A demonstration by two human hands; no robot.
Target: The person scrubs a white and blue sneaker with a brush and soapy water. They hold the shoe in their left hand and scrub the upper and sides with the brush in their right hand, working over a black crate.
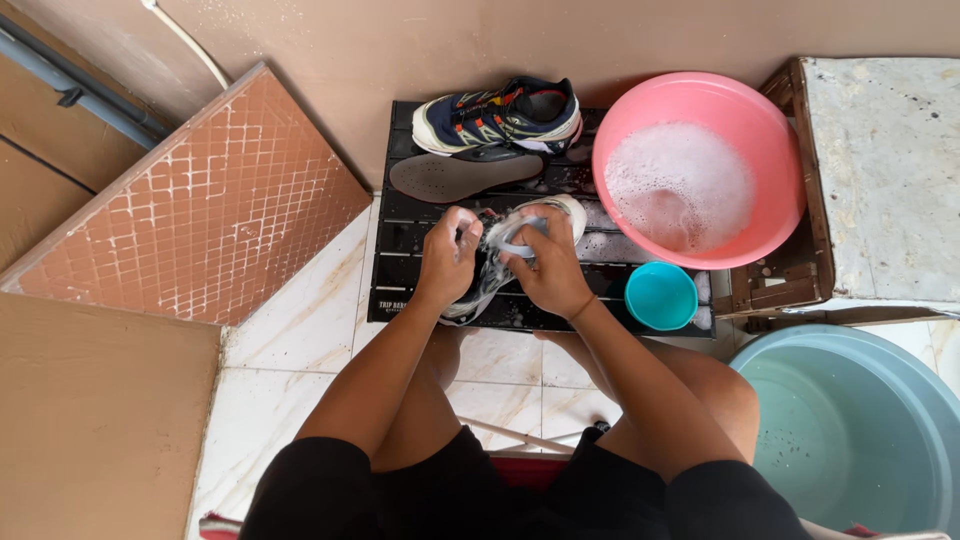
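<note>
Soapy shoe (490,275) lies on black slatted mat (400,250), ctr front, between both hands. Left hand (447,262): fingers curled shut on shoe's side, holding it. Right hand (545,268): fingers pinched round a brush (520,236), pressed to shoe's foamy upper. Second shoe (500,118) stands at mat rear w/ loose insole (455,176) just in front. Pink basin (698,165) w/ suds to the right; small teal cup (660,295) near right wrist.
</note>
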